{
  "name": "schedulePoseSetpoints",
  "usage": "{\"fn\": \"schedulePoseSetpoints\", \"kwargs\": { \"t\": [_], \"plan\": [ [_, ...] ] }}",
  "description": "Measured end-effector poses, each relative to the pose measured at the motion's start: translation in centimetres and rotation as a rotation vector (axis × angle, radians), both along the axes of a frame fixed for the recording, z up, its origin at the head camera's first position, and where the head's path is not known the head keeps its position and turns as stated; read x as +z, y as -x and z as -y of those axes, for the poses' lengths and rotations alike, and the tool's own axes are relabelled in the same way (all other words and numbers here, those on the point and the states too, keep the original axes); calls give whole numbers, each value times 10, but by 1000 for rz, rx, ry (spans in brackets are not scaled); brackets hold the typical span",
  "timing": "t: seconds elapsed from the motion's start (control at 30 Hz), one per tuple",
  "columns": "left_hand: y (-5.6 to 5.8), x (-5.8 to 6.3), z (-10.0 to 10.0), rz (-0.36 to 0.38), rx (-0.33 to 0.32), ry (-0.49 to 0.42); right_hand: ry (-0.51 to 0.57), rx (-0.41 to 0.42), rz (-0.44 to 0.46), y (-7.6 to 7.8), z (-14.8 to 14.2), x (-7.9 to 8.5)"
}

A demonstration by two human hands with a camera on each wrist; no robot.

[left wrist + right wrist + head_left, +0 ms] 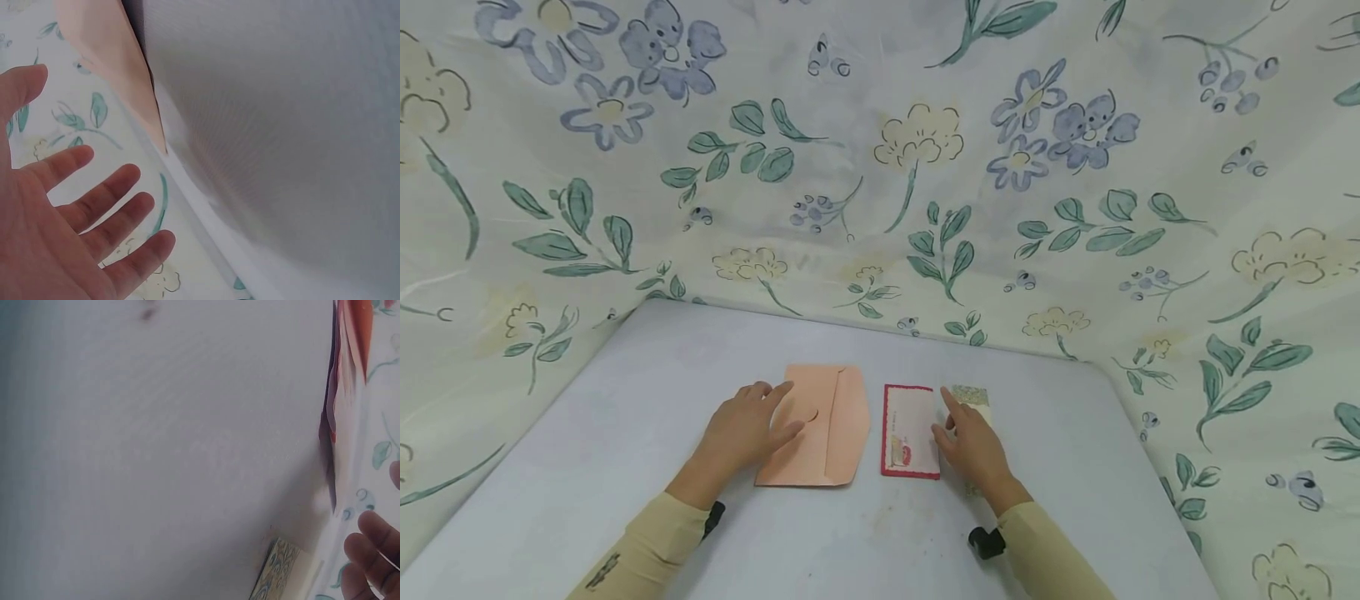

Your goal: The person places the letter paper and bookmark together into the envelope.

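Observation:
A peach envelope (811, 454) lies on the white table, its pointed flap spread toward the right. Over its left part is my left hand (741, 429), thumb and fingers apart; the left wrist view shows the palm and fingers (119, 187) bare, with the envelope's edge beyond them. To the envelope's right lies a pale card (912, 417) with a red border and a small picture near its bottom. My right hand (977, 450) hovers beside the card's right edge, fingers loosely bent and holding nothing. It partly covers a flat piece with a patterned end (972, 395).
Flower-printed cloth (850, 167) rises behind and at both sides of the table (715, 333). A small black device (987, 543) sits at the right wrist, and another (713, 518) at the left. Faint smudges mark the tabletop below the card.

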State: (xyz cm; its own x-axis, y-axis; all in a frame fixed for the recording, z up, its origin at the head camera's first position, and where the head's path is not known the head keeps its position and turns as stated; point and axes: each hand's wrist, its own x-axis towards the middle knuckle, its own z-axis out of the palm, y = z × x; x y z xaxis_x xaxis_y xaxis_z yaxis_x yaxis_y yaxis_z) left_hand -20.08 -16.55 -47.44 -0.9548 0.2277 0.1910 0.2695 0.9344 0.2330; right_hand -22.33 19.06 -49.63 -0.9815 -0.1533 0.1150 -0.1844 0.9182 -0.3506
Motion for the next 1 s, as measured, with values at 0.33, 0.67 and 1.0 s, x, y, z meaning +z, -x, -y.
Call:
{"fn": "schedulePoseSetpoints", "kwargs": {
  "t": [0.33, 0.67, 1.0],
  "plan": [
    [-1, 4, -7, -9, 3, -13, 29, -5, 20, 4, 9, 0],
    [-1, 2, -12, -45, 0, -36, 8, -6, 40, 4, 18, 3],
    [-1, 1, -16, -23, -10, -4, 9, 14, 47, 5, 25, 2]
  ]
}}
